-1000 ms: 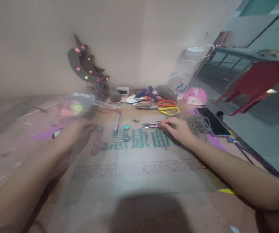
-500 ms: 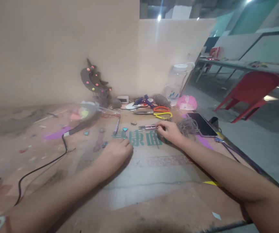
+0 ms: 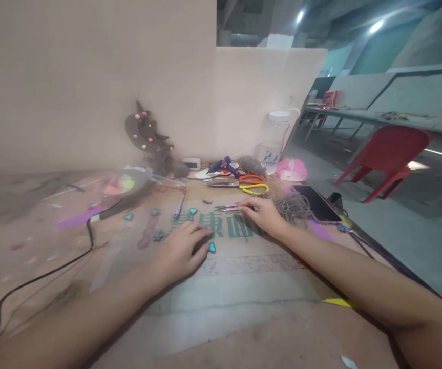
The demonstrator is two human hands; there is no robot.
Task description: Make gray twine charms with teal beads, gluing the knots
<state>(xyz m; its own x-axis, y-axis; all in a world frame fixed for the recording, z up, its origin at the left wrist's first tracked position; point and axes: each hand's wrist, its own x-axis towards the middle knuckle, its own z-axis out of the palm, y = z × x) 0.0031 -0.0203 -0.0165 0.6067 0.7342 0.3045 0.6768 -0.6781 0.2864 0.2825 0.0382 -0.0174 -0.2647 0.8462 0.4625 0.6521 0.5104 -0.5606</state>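
My left hand (image 3: 184, 248) rests low over the tabletop with its fingers apart and nothing visible in them. By its thumb lies a small teal piece with a dark rim (image 3: 212, 248). Beyond its fingers are another teal piece (image 3: 193, 210) and a pen-like stick (image 3: 180, 204); a dark flower-like piece (image 3: 158, 235) lies to its left. My right hand (image 3: 261, 214) pinches the handle end of small thread snips (image 3: 226, 208), whose blades point left. Grey yarn (image 3: 293, 206) lies loosely bundled just right of that hand.
Orange-and-yellow-handled scissors (image 3: 253, 185), a blue glue gun (image 3: 224, 166) and a clear bottle (image 3: 276, 141) stand or lie toward the back. A phone (image 3: 316, 204) sits at the right edge. A black cord (image 3: 47, 277) crosses the left side. A dark moon-shaped decoration (image 3: 144, 133) leans by the wall.
My left hand's fingers have spread, and a teal piece now shows beside its thumb. My right hand stays on the snips. The camera view has shifted slightly.
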